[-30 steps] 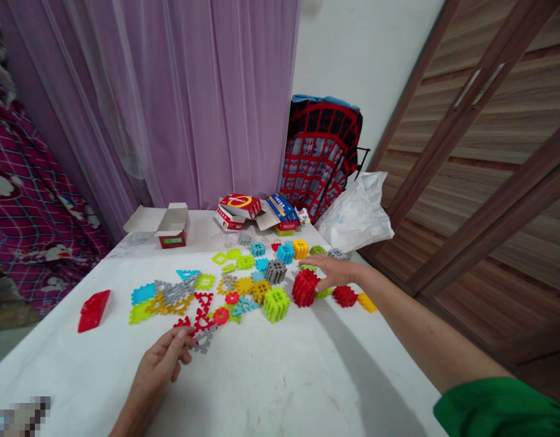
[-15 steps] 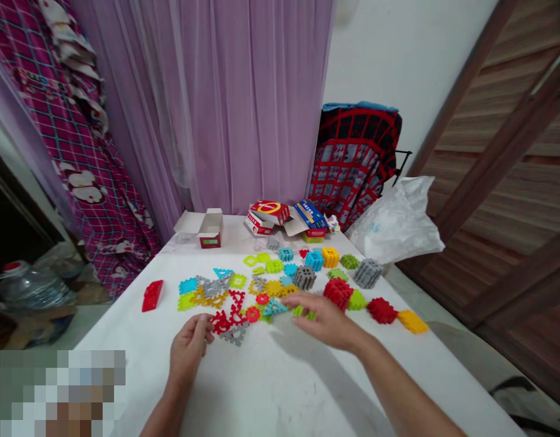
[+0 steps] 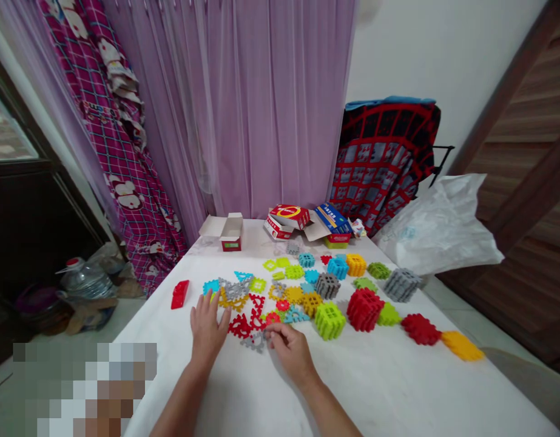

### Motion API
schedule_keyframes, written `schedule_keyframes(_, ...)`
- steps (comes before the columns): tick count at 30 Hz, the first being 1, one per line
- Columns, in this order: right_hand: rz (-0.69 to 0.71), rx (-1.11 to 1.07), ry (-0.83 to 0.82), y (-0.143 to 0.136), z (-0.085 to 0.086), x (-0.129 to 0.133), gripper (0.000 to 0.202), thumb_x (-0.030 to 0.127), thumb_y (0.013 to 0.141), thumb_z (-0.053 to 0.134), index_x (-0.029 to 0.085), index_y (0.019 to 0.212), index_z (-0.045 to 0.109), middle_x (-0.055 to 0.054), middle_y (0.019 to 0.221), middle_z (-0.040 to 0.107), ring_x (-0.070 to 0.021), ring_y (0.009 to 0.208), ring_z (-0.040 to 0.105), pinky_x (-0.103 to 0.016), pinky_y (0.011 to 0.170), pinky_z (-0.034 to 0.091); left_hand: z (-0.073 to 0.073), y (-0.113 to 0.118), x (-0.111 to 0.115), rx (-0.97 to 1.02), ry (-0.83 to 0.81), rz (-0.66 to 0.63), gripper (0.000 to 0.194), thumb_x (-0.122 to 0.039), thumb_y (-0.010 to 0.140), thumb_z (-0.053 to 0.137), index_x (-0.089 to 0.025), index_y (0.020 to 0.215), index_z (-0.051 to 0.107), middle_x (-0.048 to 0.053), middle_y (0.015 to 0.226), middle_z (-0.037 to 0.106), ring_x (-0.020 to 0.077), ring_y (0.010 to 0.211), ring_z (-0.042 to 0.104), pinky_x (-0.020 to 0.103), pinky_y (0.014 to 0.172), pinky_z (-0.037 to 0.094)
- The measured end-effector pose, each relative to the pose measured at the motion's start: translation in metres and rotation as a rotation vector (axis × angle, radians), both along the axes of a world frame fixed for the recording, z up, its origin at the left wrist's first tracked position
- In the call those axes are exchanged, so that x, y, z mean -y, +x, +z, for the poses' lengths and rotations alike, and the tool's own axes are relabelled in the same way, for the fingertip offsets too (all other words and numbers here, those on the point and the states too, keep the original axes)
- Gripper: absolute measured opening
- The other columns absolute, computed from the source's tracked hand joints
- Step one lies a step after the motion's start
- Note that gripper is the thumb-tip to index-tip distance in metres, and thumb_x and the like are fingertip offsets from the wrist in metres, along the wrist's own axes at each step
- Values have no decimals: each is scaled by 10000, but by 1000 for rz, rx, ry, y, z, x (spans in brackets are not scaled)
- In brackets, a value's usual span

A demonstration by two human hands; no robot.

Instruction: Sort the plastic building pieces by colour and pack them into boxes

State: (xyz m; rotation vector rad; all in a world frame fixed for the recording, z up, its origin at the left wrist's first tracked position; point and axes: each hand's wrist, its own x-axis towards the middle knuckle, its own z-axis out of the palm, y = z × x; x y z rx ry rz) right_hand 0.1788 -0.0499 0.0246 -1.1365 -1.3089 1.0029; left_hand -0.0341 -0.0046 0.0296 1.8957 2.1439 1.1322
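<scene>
My left hand (image 3: 207,325) is open, palm down with fingers spread, over the near left edge of the loose toothed plastic building pieces. Close to its fingertips are a blue square piece (image 3: 211,287) and yellow triangular pieces (image 3: 234,300). My right hand (image 3: 292,351) has its fingers curled and pinched at the right tip of a grey triangular piece (image 3: 253,342); the fingertips partly cover that tip. Red triangular pieces (image 3: 240,326) lie between the hands, touching the grey one. Red gear-shaped pieces (image 3: 273,318) and a light blue triangular piece (image 3: 296,314) sit just beyond my right fingers.
To the right stand assembled cubes: a lime green cube (image 3: 329,320), a red cube (image 3: 365,309) and a grey cube (image 3: 402,285). A yellow stack (image 3: 462,346) lies near the right edge. Behind are an opened box (image 3: 232,233), a red box (image 3: 289,215) and a white plastic bag (image 3: 438,227).
The view has turned left. My left hand has left the red pieces, moved forward and spread its fingers. My right hand has come left from above the green cube to the grey triangular piece.
</scene>
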Motion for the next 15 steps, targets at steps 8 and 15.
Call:
schedule_keyframes(8, 42, -62, -38, 0, 3, 1, 215, 360, 778, 595, 208, 794, 747, -47, 705, 718, -178, 583, 620, -289, 576, 499, 2, 2, -4, -278, -209, -45, 414, -374, 917, 497, -280, 1311, 587, 107, 1448, 523, 302, 1347, 455, 593, 1112, 272)
schedule_keyframes(15, 35, -59, -44, -1, 1, 0, 204, 343, 772, 587, 214, 799, 742, -43, 725, 729, -182, 593, 623, -295, 579, 499, 26, 2, 5, -396, -260, -43, 303, -351, 890, 549, -271, 1154, 675, 97, 1420, 550, 305, 1354, 440, 555, 1132, 237)
